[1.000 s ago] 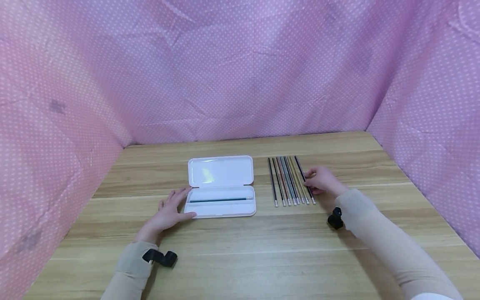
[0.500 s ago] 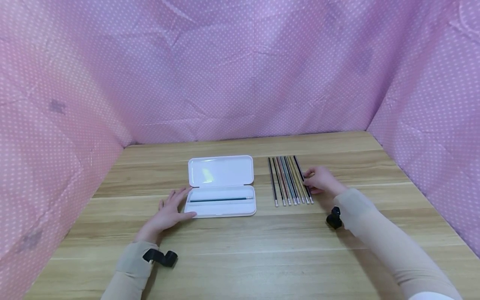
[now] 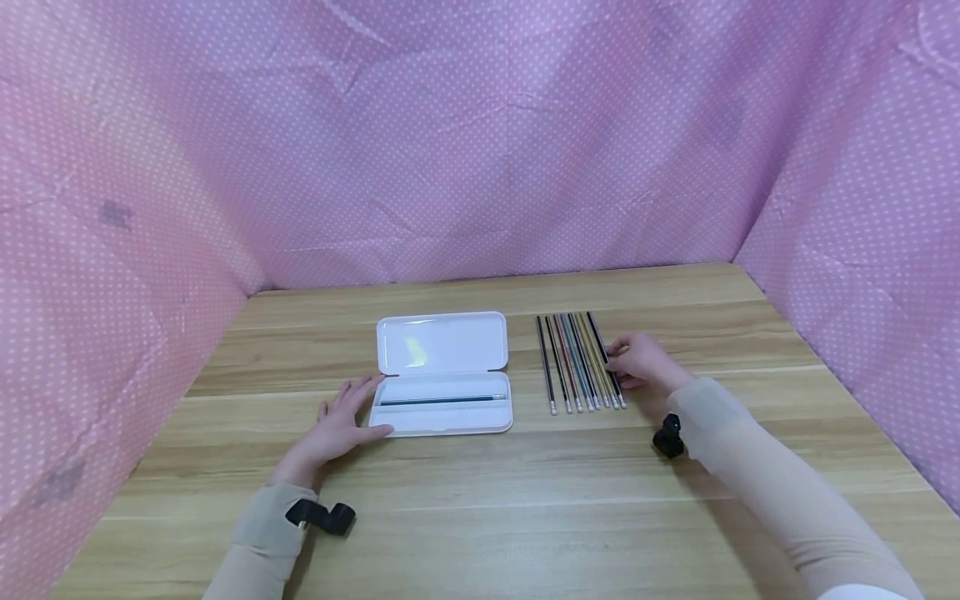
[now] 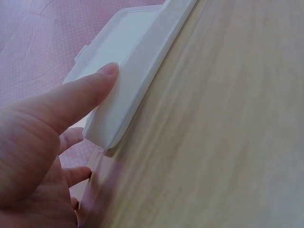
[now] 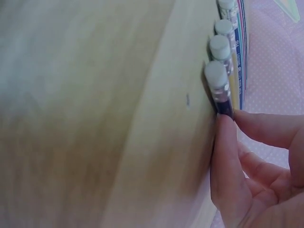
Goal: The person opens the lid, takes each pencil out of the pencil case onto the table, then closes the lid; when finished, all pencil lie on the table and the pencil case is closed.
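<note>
A white pencil case (image 3: 450,430) lies on the table with its lid (image 3: 468,342) folded back and one dark green pencil (image 3: 442,401) inside. My left hand (image 3: 337,427) rests at its left end, fingers spread and fairly straight. In the left wrist view, the thumb (image 4: 88,95) presses on the case's front side. To the right, my right hand (image 3: 643,360) pinches a dark pencil (image 5: 216,78) between thumb and finger, below its white eraser. This pencil is the rightmost of a row of pencils (image 3: 576,362), eraser ends toward me.
The row holds several pencils in black, red, blue-green and yellow, lying side by side. Pink dotted cloth (image 3: 480,167) hangs behind and at both sides of the wooden table (image 3: 480,517). A black wrist camera (image 3: 322,516) sits on the left sleeve, another (image 3: 669,436) on the right.
My right hand has shifted slightly left, bringing the rightmost pencil closer to the others in the row. The left hand and the case have stayed in place.
</note>
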`<state>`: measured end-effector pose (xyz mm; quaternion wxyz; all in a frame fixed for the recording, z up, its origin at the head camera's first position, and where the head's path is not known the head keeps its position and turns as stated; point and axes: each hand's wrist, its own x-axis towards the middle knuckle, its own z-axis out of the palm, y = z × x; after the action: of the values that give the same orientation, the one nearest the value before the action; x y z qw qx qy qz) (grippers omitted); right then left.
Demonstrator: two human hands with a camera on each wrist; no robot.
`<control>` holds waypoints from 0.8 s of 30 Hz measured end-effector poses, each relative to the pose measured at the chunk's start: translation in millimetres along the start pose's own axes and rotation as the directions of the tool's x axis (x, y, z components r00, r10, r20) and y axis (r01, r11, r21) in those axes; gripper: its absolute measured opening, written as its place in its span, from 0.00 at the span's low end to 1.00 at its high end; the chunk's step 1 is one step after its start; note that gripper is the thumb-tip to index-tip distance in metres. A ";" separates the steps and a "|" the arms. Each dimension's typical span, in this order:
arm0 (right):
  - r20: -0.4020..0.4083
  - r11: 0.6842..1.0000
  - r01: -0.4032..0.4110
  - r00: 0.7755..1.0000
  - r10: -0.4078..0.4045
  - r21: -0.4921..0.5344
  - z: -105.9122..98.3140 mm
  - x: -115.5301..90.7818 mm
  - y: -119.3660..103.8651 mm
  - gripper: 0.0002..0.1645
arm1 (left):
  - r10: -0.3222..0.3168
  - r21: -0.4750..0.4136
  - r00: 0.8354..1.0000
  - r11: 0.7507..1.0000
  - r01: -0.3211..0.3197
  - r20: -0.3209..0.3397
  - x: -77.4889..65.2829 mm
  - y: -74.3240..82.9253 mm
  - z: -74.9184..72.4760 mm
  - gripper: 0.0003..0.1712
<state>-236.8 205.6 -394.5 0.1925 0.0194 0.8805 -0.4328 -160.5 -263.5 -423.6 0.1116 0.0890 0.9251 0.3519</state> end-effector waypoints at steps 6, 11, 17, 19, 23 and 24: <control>0.014 1.000 0.001 1.000 -0.001 0.016 -1.7 -0.7 -0.3 0.20 | -0.004 -0.007 1.000 1.000 0.004 0.000 -0.2 0.8 -0.3 0.51; 0.027 1.000 0.000 1.000 -0.001 0.025 -5.5 -1.8 -3.6 0.21 | 0.006 0.011 1.000 1.000 -0.006 -0.001 -1.2 2.0 -0.8 0.50; 0.025 1.000 0.012 1.000 -0.013 0.029 -8.8 -3.5 -11.6 0.26 | 0.006 0.021 1.000 1.000 -0.006 -0.001 -1.4 1.7 -0.8 0.50; 0.015 1.000 0.017 1.000 -0.017 0.004 -8.2 -5.0 -15.1 0.26 | 0.005 0.019 1.000 1.000 -0.005 -0.001 -1.5 1.6 -0.7 0.50; 0.016 0.998 0.047 0.999 -0.047 -0.048 -4.0 -7.7 -22.6 0.25 | 0.006 0.018 1.000 1.000 -0.006 -0.001 -0.8 0.4 -0.7 0.51; 0.017 0.997 0.053 0.998 -0.053 -0.060 -2.2 -7.9 -24.3 0.25 | 0.006 0.020 1.000 1.000 -0.006 -0.002 -0.4 -0.1 -0.7 0.51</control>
<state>-235.1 193.2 -372.1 0.1883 -0.0132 0.8919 -0.4110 -160.3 -264.1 -423.1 0.1086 0.0926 0.9284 0.3431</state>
